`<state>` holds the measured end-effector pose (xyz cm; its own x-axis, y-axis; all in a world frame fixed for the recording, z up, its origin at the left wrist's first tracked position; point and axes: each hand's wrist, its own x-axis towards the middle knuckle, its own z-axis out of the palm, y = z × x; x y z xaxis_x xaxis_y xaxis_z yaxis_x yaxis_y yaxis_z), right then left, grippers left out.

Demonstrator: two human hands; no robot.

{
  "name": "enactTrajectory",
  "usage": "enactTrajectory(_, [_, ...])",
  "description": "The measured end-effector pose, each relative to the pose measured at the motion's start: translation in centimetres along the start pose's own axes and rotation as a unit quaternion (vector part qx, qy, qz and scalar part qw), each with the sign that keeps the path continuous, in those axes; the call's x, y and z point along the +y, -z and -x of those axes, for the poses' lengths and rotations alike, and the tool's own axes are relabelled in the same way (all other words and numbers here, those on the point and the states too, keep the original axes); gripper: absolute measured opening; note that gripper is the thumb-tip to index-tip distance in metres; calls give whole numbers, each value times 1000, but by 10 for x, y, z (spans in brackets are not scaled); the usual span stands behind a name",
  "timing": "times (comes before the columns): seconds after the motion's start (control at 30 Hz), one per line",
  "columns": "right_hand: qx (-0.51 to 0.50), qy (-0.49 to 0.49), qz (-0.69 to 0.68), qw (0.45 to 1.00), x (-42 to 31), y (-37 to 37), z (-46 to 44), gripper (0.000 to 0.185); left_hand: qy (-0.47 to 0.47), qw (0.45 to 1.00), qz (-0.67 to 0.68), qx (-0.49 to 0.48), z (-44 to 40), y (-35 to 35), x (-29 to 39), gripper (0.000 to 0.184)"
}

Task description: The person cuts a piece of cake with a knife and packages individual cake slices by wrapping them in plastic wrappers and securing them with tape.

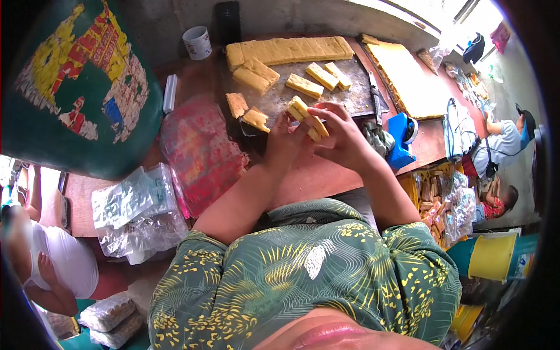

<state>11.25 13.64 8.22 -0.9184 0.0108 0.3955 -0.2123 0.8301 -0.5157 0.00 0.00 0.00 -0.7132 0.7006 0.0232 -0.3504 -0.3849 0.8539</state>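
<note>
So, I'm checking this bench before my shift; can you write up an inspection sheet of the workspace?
Surface: reddish-brown tabletop, with a tray showing marks or residue.
Job's things: scored yellow slab and loose cut bars on the tray; two ragged pieces at its left edge.
Clutter: mug, blue dispenser-like item, worn red sheet, plastic bags.
Hands: left hand and right hand together hold yellow bar pieces.
Cables: nothing seen on the tabletop; elsewhere unclear.
Surroundings: green drum with torn label; one person at left, others at far right.
</note>
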Motion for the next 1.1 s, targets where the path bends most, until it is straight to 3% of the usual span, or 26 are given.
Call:
enactTrajectory(0.07, [39,-8,40,998,-9,-15,3,80,22,999,33,2,0,1,1,40])
enactTrajectory(0.17, [100,15,60,993,-11,-18,8,65,-21,999,15,-29,4,2,-6,55])
enactTrajectory(0.27, [71,-31,-19,997,-15,-2,14,62,-85,995,34,-50,23,4,3,75])
enactTrajectory(0.37, [3,-87,-161,983,-13,7,24,62,-213,959,-185,-11,50,18,33,95])
enactTrajectory(0.4, [-34,-107,-173,979,-24,12,24,61,-235,899,-369,-15,64,19,61,79])
enactTrajectory(0.5, [-93,-112,-283,948,-41,-17,22,69,-114,913,-378,-103,83,50,74,70])
enactTrajectory(0.53, [-95,-95,-265,955,-49,-26,20,75,-98,913,-384,-95,97,40,96,56])
enactTrajectory(0.57, [-46,-96,-365,925,-52,-50,22,80,-97,907,-404,-65,107,50,99,53])
enactTrajectory(0.63, [8,-35,-376,926,-47,-100,33,87,-93,891,-444,-12,120,82,104,45])
enactTrajectory(0.73, [-153,57,-168,972,-55,-106,60,86,-158,865,-457,130,132,128,106,39])
enactTrajectory(0.83, [-214,113,132,961,-33,-92,70,81,-119,911,-369,137,148,121,117,40])
enactTrajectory(0.93, [-132,-40,279,950,12,-62,82,74,-66,968,-224,95,150,109,109,38])
enactTrajectory(0.97, [-96,-83,302,945,25,-46,86,65,-58,965,-237,101,149,101,104,39])
enactTrajectory(1.03, [2,-59,249,967,45,-8,94,34,-43,959,-260,108,144,81,92,39])
enactTrajectory(1.1, [71,-54,131,987,51,21,88,25,-4,958,-273,85,130,67,72,44])
